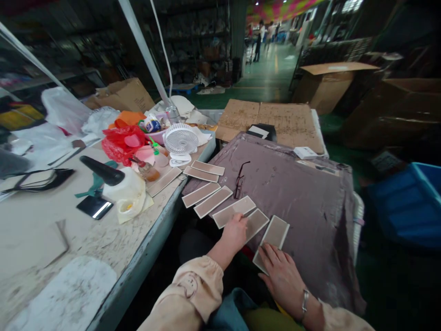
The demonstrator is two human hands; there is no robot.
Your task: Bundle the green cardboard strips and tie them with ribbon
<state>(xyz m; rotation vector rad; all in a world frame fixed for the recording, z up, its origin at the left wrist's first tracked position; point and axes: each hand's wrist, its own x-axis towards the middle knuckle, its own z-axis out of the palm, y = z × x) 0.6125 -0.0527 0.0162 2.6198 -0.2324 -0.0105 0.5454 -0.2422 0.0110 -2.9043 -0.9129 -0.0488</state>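
Several flat beige rectangular pieces with pale borders lie fanned in a row on a grey-purple cloth point(296, 193). My left hand point(234, 233) rests on the near end of one piece point(234, 211), its fingers curled against it. My right hand point(280, 271) lies flat with fingers stretched out on the nearest piece point(274, 236), at the right end of the row. Between these two pieces sits another piece point(257, 221). A pair of dark glasses point(240, 179) lies on the cloth just beyond the row.
To the left stands a marbled worktable point(103, 230) with a glue bottle point(117, 184), a small white fan point(180, 139), a red bag point(122, 142) and a dark phone point(94, 207). Flattened cardboard point(275, 119) lies beyond the cloth. A blue crate point(409, 202) sits on the right.
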